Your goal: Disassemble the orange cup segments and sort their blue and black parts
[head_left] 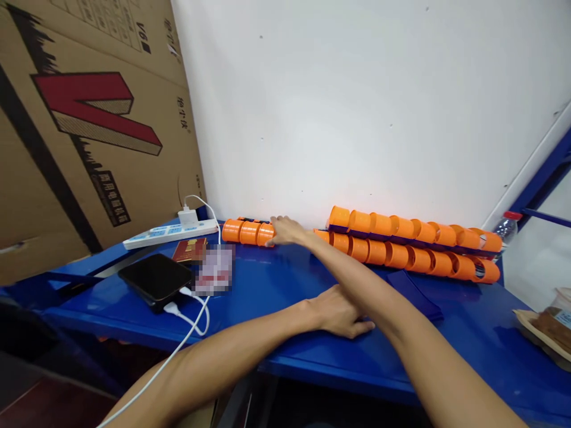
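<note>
Left hand [338, 311], partly hidden.

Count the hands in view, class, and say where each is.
2: the right hand at the orange cups; the left hand on the blue table, partly beneath the right forearm.

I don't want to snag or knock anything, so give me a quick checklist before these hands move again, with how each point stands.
1. Arms uncrossed: not ok; the right forearm passes over the left hand.
2. Right hand at the orange cups: ok; its fingers are at the short row on the left.
3. Firm hold by the right hand: cannot tell; its grip is not clear.
4. Left hand free of objects: cannot tell; the right forearm hides part of it.
5. White cable away from the arms: not ok; it runs across the view of the left forearm.
6. White adapter seated on the power strip: looks ok.
</note>
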`<control>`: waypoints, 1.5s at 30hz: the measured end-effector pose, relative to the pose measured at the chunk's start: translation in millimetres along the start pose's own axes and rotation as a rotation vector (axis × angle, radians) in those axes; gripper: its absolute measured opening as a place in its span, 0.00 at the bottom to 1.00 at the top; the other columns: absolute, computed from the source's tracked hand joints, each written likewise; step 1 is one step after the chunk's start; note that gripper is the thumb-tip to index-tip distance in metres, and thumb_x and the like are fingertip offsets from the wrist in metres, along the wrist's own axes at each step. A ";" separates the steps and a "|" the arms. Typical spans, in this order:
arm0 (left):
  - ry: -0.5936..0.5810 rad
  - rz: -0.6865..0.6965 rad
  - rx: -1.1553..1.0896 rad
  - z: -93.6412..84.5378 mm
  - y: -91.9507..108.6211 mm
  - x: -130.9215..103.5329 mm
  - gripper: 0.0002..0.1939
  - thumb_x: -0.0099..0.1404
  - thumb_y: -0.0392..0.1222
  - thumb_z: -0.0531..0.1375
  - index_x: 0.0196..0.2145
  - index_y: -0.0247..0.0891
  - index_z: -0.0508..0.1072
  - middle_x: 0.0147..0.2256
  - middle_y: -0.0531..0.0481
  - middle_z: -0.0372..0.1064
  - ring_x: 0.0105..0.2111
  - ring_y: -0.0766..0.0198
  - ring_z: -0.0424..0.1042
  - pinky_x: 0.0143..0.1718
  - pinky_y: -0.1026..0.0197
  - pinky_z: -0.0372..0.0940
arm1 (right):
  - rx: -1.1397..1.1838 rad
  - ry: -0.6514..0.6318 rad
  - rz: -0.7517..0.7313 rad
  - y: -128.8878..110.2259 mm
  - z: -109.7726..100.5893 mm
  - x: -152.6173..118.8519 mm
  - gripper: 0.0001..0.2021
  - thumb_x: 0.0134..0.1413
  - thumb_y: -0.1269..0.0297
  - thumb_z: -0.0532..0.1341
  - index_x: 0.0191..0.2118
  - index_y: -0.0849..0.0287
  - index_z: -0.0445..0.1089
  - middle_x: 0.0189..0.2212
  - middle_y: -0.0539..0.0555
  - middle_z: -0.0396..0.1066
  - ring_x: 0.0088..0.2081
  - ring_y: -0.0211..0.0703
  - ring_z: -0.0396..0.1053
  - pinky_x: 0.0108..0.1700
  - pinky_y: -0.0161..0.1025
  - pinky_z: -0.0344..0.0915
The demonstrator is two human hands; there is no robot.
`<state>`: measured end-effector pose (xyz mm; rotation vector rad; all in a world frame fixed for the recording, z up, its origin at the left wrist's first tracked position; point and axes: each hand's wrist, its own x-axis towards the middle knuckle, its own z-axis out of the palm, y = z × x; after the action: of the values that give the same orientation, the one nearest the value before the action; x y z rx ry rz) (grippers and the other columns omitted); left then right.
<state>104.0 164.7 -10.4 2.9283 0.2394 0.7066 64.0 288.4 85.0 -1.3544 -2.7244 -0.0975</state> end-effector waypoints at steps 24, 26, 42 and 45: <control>-0.054 -0.009 -0.019 4.4 -2.9 -1.3 0.09 0.66 0.36 0.61 0.41 0.32 0.79 0.41 0.40 0.81 0.42 0.50 0.78 0.44 0.55 0.71 | 0.090 0.008 0.067 7.0 30.1 10.9 0.31 0.54 0.60 0.73 0.61 0.61 0.66 0.62 0.68 0.69 0.61 0.61 0.70 0.56 0.49 0.70; -0.074 -0.019 -0.031 4.3 -2.8 -1.1 0.10 0.66 0.36 0.61 0.43 0.33 0.79 0.42 0.41 0.81 0.44 0.50 0.78 0.46 0.56 0.71 | 0.102 0.011 0.066 9.1 31.3 12.0 0.32 0.53 0.61 0.74 0.61 0.60 0.66 0.62 0.68 0.69 0.61 0.61 0.71 0.57 0.49 0.70; -0.082 -0.036 -0.105 5.1 -2.1 -2.5 0.13 0.66 0.34 0.61 0.48 0.34 0.79 0.47 0.41 0.81 0.49 0.47 0.78 0.50 0.54 0.70 | 0.158 0.006 0.062 12.1 39.1 15.9 0.35 0.55 0.56 0.72 0.64 0.62 0.63 0.64 0.68 0.67 0.62 0.62 0.70 0.59 0.49 0.68; -0.096 -0.057 -0.102 3.9 -1.2 -3.6 0.12 0.66 0.35 0.61 0.47 0.33 0.79 0.46 0.41 0.81 0.47 0.48 0.78 0.50 0.54 0.70 | 0.140 0.009 0.058 8.5 38.5 15.3 0.34 0.56 0.55 0.72 0.64 0.61 0.62 0.64 0.68 0.67 0.61 0.62 0.70 0.59 0.49 0.68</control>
<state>102.4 164.9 -15.6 2.8360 0.2684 0.5521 59.3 309.5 48.6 -1.3882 -2.6267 0.0900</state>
